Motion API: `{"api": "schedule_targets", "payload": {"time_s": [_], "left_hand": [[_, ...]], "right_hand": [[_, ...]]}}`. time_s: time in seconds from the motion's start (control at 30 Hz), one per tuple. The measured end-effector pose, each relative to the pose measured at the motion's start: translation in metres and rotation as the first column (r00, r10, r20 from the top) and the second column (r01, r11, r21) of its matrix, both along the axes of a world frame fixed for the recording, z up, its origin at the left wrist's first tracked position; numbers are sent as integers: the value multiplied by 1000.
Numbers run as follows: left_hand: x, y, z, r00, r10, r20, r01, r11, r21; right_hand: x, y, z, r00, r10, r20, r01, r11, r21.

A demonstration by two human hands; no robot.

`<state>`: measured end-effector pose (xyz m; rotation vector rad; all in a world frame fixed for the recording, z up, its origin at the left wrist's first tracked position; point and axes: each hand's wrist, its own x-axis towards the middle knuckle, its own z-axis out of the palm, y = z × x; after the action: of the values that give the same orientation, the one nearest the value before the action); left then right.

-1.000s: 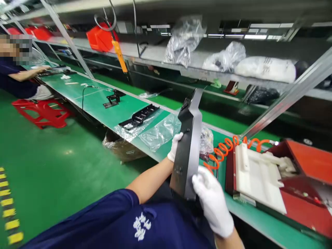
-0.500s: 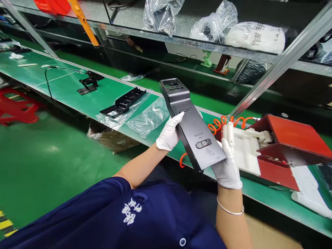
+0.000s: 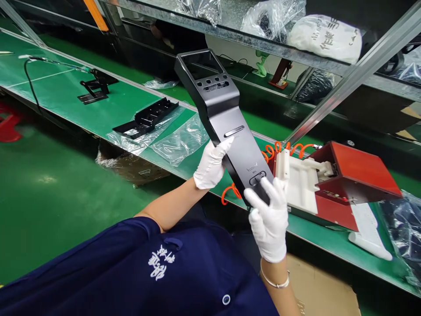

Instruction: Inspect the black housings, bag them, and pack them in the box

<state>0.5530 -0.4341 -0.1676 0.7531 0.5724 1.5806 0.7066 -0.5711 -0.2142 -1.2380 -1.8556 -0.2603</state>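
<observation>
I hold a long black plastic panel (image 3: 223,114) up in front of me, its face toward me, with a window opening and small holes at the top end and slots lower down. My left hand (image 3: 210,164), in a white glove, grips the panel's left edge at mid-length. My right hand (image 3: 269,217), also gloved, holds the panel's lower end, with its fingers spread over the face near the lower slot.
A green bench (image 3: 82,109) runs from left to right. On it lie a black tray part (image 3: 148,118) on clear plastic bags (image 3: 179,142), a black bracket (image 3: 95,85), an orange coiled hose (image 3: 279,149) and a red fixture (image 3: 351,175) with a white block (image 3: 299,184). Bagged items sit on the shelf above.
The panel has risen and tilted its top end further up. My right hand has shifted from beneath the lower end onto its face. The view has moved slightly right.
</observation>
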Motion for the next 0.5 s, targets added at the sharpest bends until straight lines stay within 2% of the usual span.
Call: {"api": "schedule_targets", "payload": {"time_s": [0.07, 0.1, 0.17, 0.27, 0.37, 0.43, 0.5], "left_hand": [[-1, 1, -1, 1000, 4, 5, -4, 1000, -13], [-2, 1, -2, 1000, 1, 9, -1, 1000, -26], [-2, -1, -1, 1000, -6, 21, 7, 999, -53], [-1, -5, 2, 998, -38, 41, 42, 995, -88], [0, -8, 5, 996, -72, 60, 78, 991, -108], [-2, -6, 5, 995, -74, 73, 83, 988, -133], [-6, 1, 3, 993, -74, 90, 89, 981, -174]], "right_hand": [[0, -3, 2, 994, 78, -81, -80, 997, -16], [0, -2, 2, 988, 71, -139, -75, 997, -25], [1, 3, 3, 982, -3, -189, -4, 999, -37], [-4, 11, 2, 988, -57, -144, 42, 993, -106], [-12, 11, 2, 976, 45, -211, -90, 974, -208], [-12, 6, 1, 899, 95, -428, -196, 960, -198], [-7, 2, 0, 735, 8, -678, -185, 964, -189]]}}
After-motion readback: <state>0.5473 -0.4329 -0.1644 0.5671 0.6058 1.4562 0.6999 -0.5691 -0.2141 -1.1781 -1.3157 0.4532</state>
